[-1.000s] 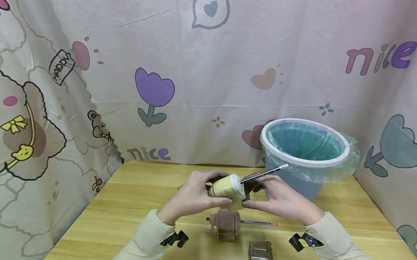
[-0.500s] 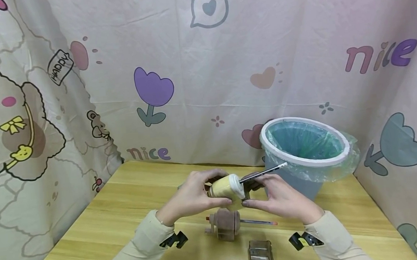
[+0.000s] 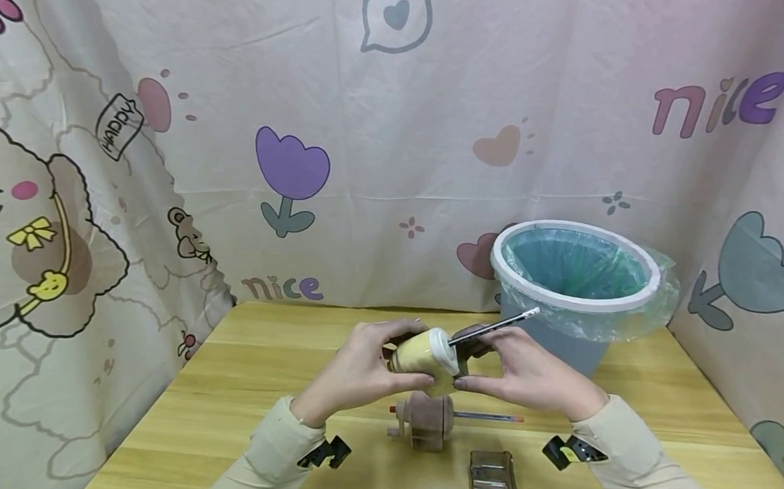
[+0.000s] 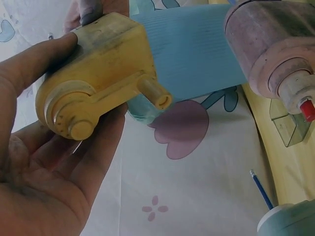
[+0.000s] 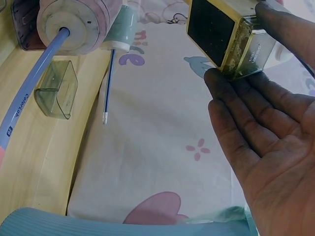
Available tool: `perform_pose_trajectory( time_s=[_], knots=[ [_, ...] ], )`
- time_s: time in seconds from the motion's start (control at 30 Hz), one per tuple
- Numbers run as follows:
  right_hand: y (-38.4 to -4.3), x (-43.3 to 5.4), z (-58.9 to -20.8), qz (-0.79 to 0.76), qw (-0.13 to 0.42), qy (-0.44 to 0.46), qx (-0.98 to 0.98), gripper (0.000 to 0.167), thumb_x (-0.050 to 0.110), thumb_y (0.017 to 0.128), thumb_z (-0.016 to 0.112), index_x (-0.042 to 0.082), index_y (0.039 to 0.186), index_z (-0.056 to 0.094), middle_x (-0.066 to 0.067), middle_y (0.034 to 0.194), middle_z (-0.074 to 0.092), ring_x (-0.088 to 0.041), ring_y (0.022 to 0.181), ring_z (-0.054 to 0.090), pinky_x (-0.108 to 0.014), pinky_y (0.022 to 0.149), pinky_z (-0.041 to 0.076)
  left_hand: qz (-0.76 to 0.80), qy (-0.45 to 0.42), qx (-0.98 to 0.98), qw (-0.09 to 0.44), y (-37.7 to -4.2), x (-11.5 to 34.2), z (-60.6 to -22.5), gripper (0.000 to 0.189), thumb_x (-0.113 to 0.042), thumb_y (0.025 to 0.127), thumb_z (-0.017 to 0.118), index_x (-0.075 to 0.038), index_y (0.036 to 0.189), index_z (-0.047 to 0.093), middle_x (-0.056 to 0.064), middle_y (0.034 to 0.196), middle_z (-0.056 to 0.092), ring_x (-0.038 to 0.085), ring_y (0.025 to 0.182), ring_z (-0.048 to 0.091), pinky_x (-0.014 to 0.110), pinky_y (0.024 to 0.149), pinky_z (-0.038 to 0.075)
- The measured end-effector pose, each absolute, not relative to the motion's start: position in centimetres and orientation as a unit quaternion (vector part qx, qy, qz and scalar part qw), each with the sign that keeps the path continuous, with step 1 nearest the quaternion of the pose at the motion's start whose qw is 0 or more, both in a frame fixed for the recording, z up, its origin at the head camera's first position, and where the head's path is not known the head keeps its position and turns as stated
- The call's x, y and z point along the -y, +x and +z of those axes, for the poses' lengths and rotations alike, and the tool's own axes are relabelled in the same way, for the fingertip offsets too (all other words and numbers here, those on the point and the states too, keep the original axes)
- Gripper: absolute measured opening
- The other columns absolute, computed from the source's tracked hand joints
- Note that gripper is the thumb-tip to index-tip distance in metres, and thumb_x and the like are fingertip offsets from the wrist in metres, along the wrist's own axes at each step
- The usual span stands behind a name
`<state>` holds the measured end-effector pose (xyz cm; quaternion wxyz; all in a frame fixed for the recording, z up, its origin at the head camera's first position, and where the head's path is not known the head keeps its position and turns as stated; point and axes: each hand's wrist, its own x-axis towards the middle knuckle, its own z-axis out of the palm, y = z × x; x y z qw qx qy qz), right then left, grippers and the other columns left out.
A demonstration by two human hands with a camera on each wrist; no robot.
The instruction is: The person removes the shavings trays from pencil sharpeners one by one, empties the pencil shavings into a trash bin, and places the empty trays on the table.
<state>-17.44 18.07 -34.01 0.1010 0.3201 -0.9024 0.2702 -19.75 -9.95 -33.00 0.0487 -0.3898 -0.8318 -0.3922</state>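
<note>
My left hand (image 3: 356,366) grips a yellow hand-crank pencil sharpener (image 3: 418,355) around its body, tilted above the table. Its crank (image 4: 115,93) faces the left wrist camera. A dark pencil (image 3: 491,327) with a pale end sticks out of the sharpener's white front. On the other side, my right hand (image 3: 526,368) pinches the clear shavings drawer (image 5: 251,49) between thumb and fingers. Brownish matter shows inside that drawer, which sits at the sharpener's front; whether it is fully seated I cannot tell. The sharpener's underside (image 5: 211,29) is black.
Below my hands lies a pinkish sharpener (image 3: 428,420) with a blue pencil (image 3: 485,418). Nearer me is a clear empty drawer (image 3: 492,478). A teal sharpener (image 5: 123,29) with a pencil is mostly hidden behind my left hand. A lined trash bin (image 3: 555,339) stands at back right.
</note>
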Motion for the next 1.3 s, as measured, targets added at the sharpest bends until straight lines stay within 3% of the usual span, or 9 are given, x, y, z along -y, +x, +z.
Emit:
perform_pose_trajectory(
  time_s=[0.6,1.3],
  knots=[
    [-17.23,-18.13,-33.9,0.26,0.104,0.306,0.91,0.04,0.047,0.096,0.08,0.031,0.131,0.072,0.017,0.12,0.077,-0.017,0.118,0.073,-0.042,0.103,0.059,-0.389,-0.395,0.83,0.064,-19.86,9.83,-33.04,0.062,-0.025,0.08,0.095,-0.011,0.135,0.07,0.003,0.117,0.08,0.01,0.095,0.072,0.029,0.08,0.065],
    [-17.53,-18.23,-34.22,0.277,0.111,0.354,0.886,0.043,0.04,0.096,0.082,0.025,0.134,0.071,0.011,0.122,0.079,-0.014,0.113,0.076,-0.042,0.103,0.061,-0.394,-0.392,0.829,0.065,-19.56,9.79,-33.28,0.062,-0.026,0.079,0.096,-0.012,0.135,0.071,0.003,0.117,0.08,0.013,0.096,0.074,0.024,0.078,0.063]
  ],
)
